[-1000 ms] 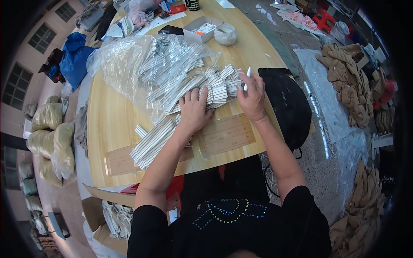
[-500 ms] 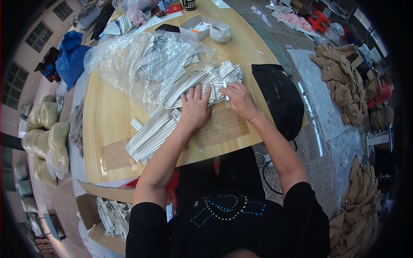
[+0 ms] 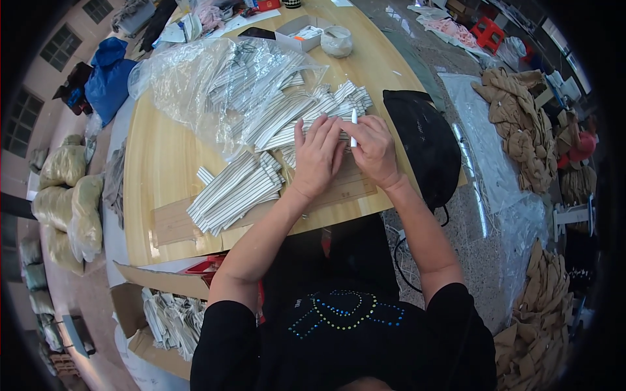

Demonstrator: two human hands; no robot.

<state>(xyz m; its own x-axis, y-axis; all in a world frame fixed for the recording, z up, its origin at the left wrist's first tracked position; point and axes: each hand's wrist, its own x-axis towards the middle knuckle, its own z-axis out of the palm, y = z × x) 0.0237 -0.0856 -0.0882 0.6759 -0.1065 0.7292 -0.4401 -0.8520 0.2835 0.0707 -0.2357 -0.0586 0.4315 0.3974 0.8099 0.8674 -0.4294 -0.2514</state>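
Note:
My right hand is closed around a white pen, which stands nearly upright between thumb and fingers. Beside it, my left hand rests on white cloth pieces with dark stripes, its fingers stretched out and their tips close to the right hand's. A separate stack of striped pieces lies left of my left wrist. Under my wrists a flat brown template shows partly; my arms and the cloth hide the rest. A clear plastic bag with more striped cloth spreads beyond my hands.
The wooden table also bears a black bag at its right edge, and a small box and a whitish round container at the back. A carton of cloth stands lower left. Brown garments lie on the right.
My left hand has shifted right, toward my right hand. The pen has moved slightly right with the right hand. The striped stack at left is more exposed and looks more compact.

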